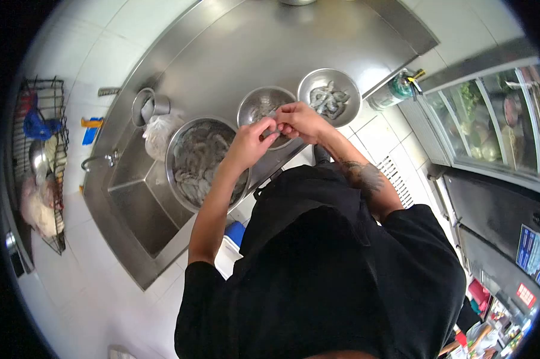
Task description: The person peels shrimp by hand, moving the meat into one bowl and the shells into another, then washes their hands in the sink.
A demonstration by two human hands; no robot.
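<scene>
My left hand (252, 142) and my right hand (304, 122) meet over the near side of the middle steel bowl (244, 103), both with fingers pinched together. Between the fingertips is a greyish shrimp (273, 114), mostly covered by the fingers. Small greyish bits lie in the middle bowl. To the left stands a larger steel bowl (172, 173) full of grey whole shrimp (201, 149), partly behind my left forearm. On the right, a steel bowl (355, 90) holds several pale, peeled-looking shrimp (330, 102).
The bowls stand along the near edge of a steel counter (270, 45). A sink basin (141, 215) with a tap (108, 158) lies left, beside a plastic bag (160, 134) and a metal cup (160, 105). A gas cylinder (400, 88) and glass-door fridge (485, 122) stand right.
</scene>
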